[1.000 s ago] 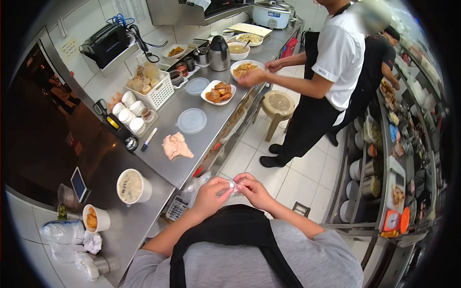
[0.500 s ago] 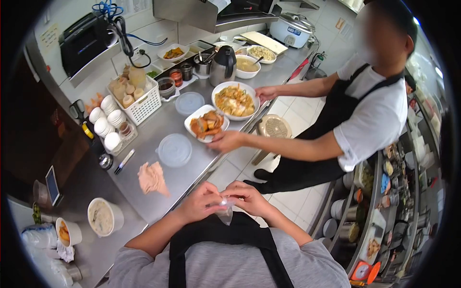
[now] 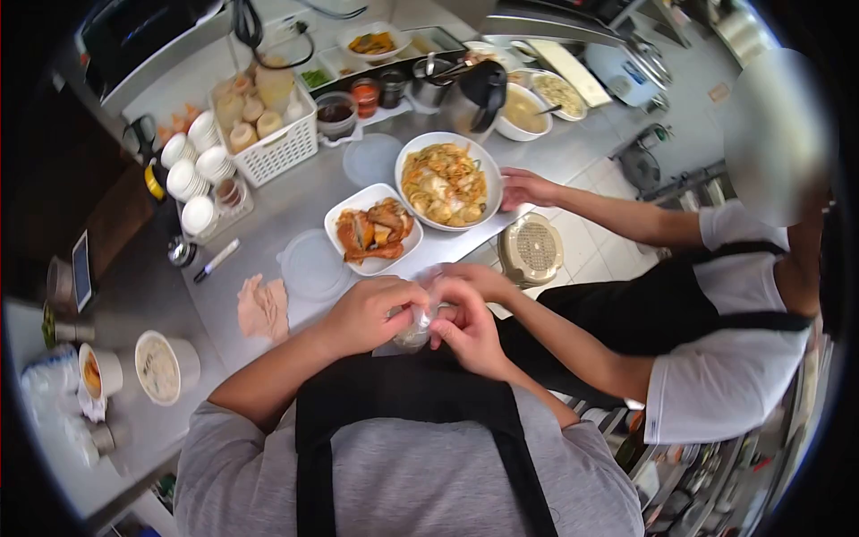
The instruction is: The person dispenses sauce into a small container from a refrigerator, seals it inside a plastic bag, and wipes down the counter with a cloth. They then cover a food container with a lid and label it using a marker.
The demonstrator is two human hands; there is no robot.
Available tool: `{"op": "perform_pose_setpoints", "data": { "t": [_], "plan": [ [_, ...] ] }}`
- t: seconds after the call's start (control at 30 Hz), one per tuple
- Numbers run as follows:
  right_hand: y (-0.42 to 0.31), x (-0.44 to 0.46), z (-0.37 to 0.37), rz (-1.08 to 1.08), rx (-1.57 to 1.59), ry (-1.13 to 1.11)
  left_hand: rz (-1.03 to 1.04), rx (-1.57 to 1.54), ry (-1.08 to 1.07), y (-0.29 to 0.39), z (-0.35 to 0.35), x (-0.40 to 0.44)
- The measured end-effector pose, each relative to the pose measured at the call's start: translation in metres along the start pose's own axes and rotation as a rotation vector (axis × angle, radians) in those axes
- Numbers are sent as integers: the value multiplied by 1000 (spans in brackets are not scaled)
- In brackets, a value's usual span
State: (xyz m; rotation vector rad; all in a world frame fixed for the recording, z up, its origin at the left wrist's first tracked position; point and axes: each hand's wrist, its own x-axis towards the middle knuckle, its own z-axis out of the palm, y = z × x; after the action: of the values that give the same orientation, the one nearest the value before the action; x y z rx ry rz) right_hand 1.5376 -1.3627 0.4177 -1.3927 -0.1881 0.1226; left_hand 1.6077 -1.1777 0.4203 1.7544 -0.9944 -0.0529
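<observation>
My left hand (image 3: pixel 376 313) and my right hand (image 3: pixel 467 327) meet in front of my apron, both closed on a small clear plastic bag (image 3: pixel 416 329). What fills the bag is too small to tell. Just beyond them on the steel counter (image 3: pixel 358 166) is a square white dish of browned meat (image 3: pixel 374 234). Beside it stands a round white bowl of noodles (image 3: pixel 447 183). A clear lid (image 3: pixel 315 266) and a crumpled pink cloth (image 3: pixel 262 309) lie to the left of the dish.
A co-worker (image 3: pixel 716 295) stands close on the right, one hand by the noodle bowl, the other behind my right hand. A white basket of bottles (image 3: pixel 277 148), stacked cups (image 3: pixel 186 179) and a white tub (image 3: pixel 167 367) are at the left. A stool (image 3: pixel 530 249) is beyond the counter edge.
The view has shifted and turned. The co-worker has come closer, and the noodle bowl and meat dish now stand together nearer to me. My hands still hold the bag.
</observation>
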Motion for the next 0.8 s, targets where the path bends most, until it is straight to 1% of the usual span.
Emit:
{"op": "perform_pose_setpoints", "data": {
  "t": [0.03, 0.07, 0.1, 0.13, 0.17, 0.2, 0.23, 0.27, 0.3, 0.33, 0.37, 0.43, 0.47, 0.5, 0.53, 0.57, 0.6, 0.67, 0.73, 0.77, 0.8],
  "plan": [
    [-9, 7, 1, 163, 205, 14, -31, 4, 22, -1, 0, -3],
    [-1, 9, -5, 258, 186, -52, -30, -11, -4, -2, 0, -6],
    [8, 12, -13, 277, 192, -75, -25, -26, -32, -3, 0, -10],
    [19, 17, -22, 234, 166, -132, -40, -107, -53, -5, 1, -14],
    [19, 25, -23, 185, 139, -187, -56, -103, -38, -3, 0, -15],
    [15, 30, -18, 214, 95, -74, -82, -151, 18, 2, 0, -13],
    [11, 38, -16, 221, 97, -87, -103, -199, 72, 4, -1, -13],
    [8, 46, -14, -12, -193, -124, -109, -196, 80, 2, 0, -16],
    [1, 52, -10, -252, -481, -156, -157, -191, 126, -3, 3, -21],
    [-13, 54, -2, -357, -484, -227, -202, -186, 173, -6, 4, -24],
    [-22, 59, 0, -362, -486, -233, -199, -182, 180, -5, 3, -26],
    [-32, 76, -1, -520, -555, -442, -290, -45, 170, -2, -4, -33],
    [-34, 96, -5, -636, -634, -464, -272, 30, 199, -5, -8, -41],
    [-16, 110, -18, -481, -427, -312, -260, 38, 191, -9, -14, -51],
    [-17, 132, -34, -392, -541, -109, -355, 45, 268, -13, -19, -63],
    [-7, 165, -55, -431, -423, 47, -452, 52, 344, -14, -23, -75],
    [-7, 185, -73, -155, -324, 278, -439, 60, 330, -14, -29, -84],
    [14, 228, -126, -82, -324, 603, -682, 44, 465, -13, -38, -104],
    [21, 245, -168, 90, 82, 755, -740, 168, 370, -19, -42, -128],
    [23, 252, -188, 69, 99, 769, -755, 238, 332, -22, -41, -138],
    [27, 258, -208, 64, 157, 867, -789, 231, 376, -26, -36, -144]
  ]
}}
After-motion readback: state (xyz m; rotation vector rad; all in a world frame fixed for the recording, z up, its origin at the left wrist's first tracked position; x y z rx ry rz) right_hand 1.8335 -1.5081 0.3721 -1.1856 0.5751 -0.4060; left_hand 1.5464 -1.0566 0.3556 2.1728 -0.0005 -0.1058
